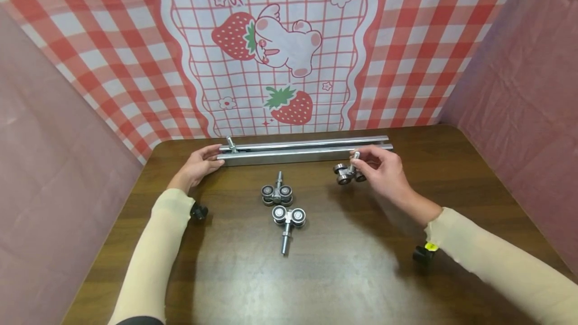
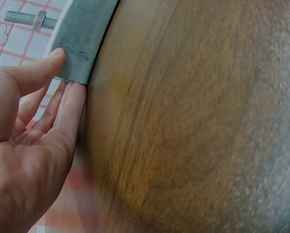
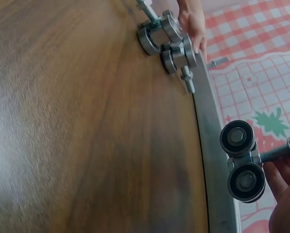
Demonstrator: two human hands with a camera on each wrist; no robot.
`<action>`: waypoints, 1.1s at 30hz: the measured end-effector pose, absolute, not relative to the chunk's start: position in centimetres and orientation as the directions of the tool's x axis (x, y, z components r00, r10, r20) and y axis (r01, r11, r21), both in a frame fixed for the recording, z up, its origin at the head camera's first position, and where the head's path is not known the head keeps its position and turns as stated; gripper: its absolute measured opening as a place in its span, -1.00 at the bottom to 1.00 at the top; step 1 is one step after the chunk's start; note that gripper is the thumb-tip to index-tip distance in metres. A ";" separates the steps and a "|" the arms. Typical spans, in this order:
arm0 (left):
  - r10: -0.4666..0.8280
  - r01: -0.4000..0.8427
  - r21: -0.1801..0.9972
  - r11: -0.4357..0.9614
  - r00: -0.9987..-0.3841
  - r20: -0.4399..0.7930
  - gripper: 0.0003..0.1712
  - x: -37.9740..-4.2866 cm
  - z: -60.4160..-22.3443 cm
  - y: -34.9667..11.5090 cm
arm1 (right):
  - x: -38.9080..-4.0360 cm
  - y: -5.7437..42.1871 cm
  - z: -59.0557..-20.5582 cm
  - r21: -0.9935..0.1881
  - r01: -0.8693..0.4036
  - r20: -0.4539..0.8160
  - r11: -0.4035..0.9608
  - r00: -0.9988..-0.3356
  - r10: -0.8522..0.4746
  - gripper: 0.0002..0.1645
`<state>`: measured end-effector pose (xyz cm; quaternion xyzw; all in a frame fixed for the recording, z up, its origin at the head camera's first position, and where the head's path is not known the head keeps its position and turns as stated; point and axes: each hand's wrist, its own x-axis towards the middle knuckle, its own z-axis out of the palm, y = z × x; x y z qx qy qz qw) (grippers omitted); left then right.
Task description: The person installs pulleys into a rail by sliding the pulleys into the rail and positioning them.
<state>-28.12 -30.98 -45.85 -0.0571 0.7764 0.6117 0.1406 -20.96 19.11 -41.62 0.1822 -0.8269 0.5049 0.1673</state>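
A long metal channel rail [image 1: 289, 156] lies along the back of the table, slot upward. At its left end my left hand [image 1: 198, 167] steadies it, the thumb [image 2: 57, 56] on the near side wall and fingers at the end edge. One roller trolley sits inside the rail there, its threaded bolt [image 1: 231, 143] sticking up. My right hand [image 1: 384, 169] pinches the bolt of another four-wheeled roller trolley [image 3: 242, 160], held in front of the rail's right part with its wheels low. Fingers partly hide those wheels in the head view.
Two more roller trolleys rest mid-table: one [image 1: 277, 194] with its bolt toward the rail, the other [image 1: 288, 217] with its bolt toward me. Behind the wooden table [image 1: 316, 275] hangs a strawberry-patterned cloth [image 1: 289, 54]. Pink cloth [image 1: 519, 74] borders the sides.
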 end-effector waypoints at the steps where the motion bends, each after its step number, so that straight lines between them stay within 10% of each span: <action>1: 0.083 -0.260 0.934 0.244 -0.954 -0.288 -0.12 -28.1 -45.9 -31.0 | -21.0 19.2 -41.5 -0.771 -0.469 0.461 0.430 -0.878 -0.132 -0.80; 33: 0.081 -0.266 0.934 0.241 -0.953 -0.292 -0.13 -27.9 -45.5 -30.8 | -24.5 23.4 -40.2 -0.703 -0.472 0.540 0.532 -0.841 -0.033 -0.78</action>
